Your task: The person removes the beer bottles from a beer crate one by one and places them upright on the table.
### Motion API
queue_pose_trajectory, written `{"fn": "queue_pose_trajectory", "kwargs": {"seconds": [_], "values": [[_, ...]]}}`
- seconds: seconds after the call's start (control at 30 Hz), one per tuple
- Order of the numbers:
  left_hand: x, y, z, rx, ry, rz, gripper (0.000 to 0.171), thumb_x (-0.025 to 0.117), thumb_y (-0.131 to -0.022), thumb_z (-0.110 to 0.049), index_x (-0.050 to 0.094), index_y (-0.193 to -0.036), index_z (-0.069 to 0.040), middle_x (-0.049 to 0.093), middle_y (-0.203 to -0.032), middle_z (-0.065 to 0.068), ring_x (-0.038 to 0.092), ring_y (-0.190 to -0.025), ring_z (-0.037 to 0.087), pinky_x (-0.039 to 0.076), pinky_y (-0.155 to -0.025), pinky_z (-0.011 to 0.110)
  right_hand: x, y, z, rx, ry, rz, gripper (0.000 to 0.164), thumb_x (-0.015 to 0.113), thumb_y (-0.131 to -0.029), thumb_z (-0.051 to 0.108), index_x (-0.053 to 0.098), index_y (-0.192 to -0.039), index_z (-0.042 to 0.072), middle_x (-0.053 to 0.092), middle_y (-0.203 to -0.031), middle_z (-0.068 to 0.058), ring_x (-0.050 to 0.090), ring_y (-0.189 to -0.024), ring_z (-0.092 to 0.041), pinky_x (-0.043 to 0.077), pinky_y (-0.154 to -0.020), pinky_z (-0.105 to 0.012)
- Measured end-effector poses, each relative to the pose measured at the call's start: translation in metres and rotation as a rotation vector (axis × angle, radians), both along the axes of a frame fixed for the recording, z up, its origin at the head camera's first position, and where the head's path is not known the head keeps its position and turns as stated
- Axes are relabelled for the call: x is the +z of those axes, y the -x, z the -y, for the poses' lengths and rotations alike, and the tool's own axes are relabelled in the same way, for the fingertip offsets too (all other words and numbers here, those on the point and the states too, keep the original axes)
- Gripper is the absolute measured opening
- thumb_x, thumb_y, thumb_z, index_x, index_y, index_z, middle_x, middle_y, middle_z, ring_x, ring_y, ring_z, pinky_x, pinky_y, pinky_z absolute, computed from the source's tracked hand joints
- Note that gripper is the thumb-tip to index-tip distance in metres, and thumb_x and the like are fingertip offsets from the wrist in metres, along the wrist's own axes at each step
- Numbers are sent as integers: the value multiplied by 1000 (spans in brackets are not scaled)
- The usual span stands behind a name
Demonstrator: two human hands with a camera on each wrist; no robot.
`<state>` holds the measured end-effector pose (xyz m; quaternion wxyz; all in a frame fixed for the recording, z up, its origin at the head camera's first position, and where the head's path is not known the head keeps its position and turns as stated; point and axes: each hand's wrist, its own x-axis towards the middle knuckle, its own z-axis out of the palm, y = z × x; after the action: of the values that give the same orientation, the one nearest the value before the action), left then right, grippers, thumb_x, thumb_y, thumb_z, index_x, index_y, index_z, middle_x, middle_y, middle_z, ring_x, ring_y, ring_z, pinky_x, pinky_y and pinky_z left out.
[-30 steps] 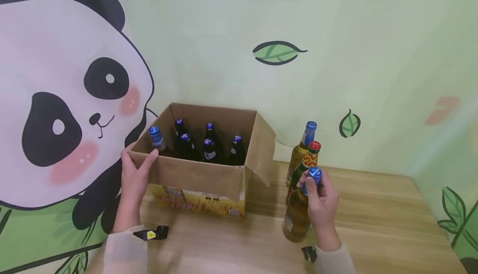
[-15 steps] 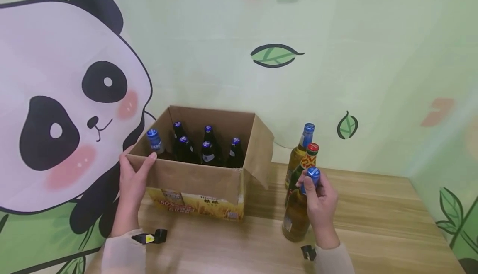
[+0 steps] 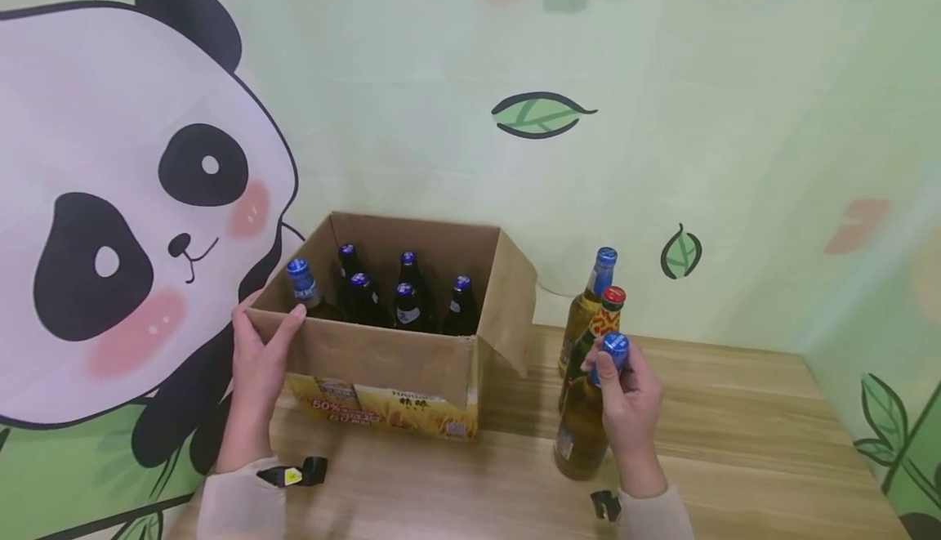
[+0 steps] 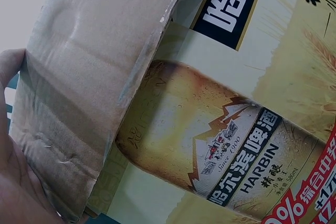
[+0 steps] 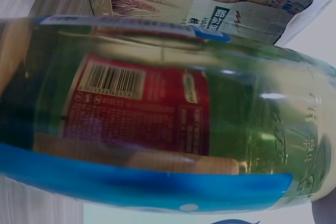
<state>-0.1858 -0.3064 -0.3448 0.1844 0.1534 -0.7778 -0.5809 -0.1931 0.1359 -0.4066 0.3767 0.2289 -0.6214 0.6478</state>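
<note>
An uncapped-top cardboard box (image 3: 382, 358) with printed wheat and beer artwork stands on the table. My left hand (image 3: 259, 360) grips its front left corner, thumb on the front rim and the other fingers round the left side. In the left wrist view, the box's plain brown flap (image 4: 89, 72) lies within that grip. My right hand (image 3: 634, 413) holds an amber bottle (image 3: 579, 434) by its blue-topped neck. The bottle is upright, slightly tilted. Its glass fills the right wrist view, where a red barcode label (image 5: 142, 106) shows through.
Several dark bottles (image 3: 406, 311) and one bottle with a pale blue neck (image 3: 303, 280) stand inside the box. Behind the held bottle are a red-capped bottle (image 3: 608, 317) and a blue-capped one (image 3: 586, 305). A side flap (image 3: 512, 319) sticks out rightward. A panda-printed backdrop (image 3: 412, 164) closes off the rear.
The head view has shifted slightly, so everything sits a little lower and further left. Both hands keep their holds, and the bottles and box stay in the same places relative to each other.
</note>
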Motion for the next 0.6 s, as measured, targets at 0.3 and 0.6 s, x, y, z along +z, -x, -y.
{"fn": "queue_pose_trajectory", "kwargs": {"seconds": [0.3, 0.6], "values": [[0, -1, 0, 1, 7, -10, 85, 67, -88, -60, 20, -155, -34, 28, -158, 6, 31, -140, 34, 24, -113, 64, -1, 0, 1, -3, 16, 3, 13, 55, -94, -17, 62, -105, -17, 66, -85, -19, 65, -76, -14, 56, -72, -19], [-1, 1, 2, 0, 10, -4, 86, 67, -88, -61, 20, -155, -34, 29, -158, 6, 31, -139, 33, 23, -113, 64, -3, 4, -2, -27, 41, -18, 14, 58, -91, -19, 63, -103, -18, 67, -83, -21, 66, -74, -13, 56, -71, -19]]}}
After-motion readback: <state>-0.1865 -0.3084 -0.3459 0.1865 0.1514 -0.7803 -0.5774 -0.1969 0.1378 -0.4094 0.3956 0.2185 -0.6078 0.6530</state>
